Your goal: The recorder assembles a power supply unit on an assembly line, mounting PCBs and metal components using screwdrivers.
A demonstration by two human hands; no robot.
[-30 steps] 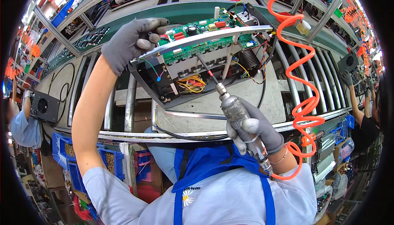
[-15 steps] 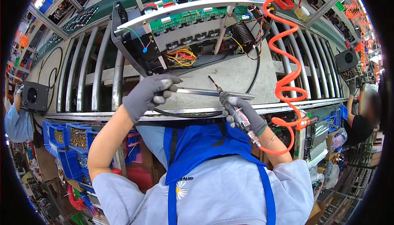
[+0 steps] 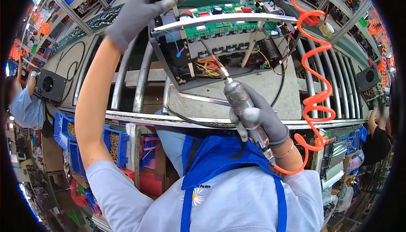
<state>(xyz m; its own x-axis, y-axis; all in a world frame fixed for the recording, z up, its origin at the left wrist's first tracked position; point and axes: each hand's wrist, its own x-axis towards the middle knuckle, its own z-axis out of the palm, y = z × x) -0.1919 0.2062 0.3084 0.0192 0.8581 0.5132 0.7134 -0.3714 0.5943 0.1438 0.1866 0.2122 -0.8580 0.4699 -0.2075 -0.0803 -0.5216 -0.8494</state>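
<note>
My right hand (image 3: 262, 117), in a grey glove, is closed round a pneumatic screwdriver (image 3: 237, 94). Its long bit slants up in front of the green circuit board (image 3: 228, 28) of an opened electronic unit with a black frame (image 3: 164, 58). My left hand (image 3: 141, 14), gloved too, is raised over the unit's far left corner. Its fingers are pinched by the top of a white post (image 3: 175, 10); what they hold, if anything, is hidden. A pale metal bar (image 3: 237, 17) spans the unit's top. A metal strip (image 3: 203, 99) lies on the bench plate (image 3: 211, 110) near me.
A coiled orange air hose (image 3: 315, 62) hangs at the right and runs to the screwdriver. Metal rollers (image 3: 144, 75) flank the plate. Blue bins (image 3: 119, 149) of small fasteners stand lower left. A black fan box (image 3: 50, 85) is farther left. Other people work at both sides.
My left hand has moved from above the strip up to the unit's far left corner. The screwdriver has risen toward the unit. The metal strip now lies on the plate, and the view has shifted.
</note>
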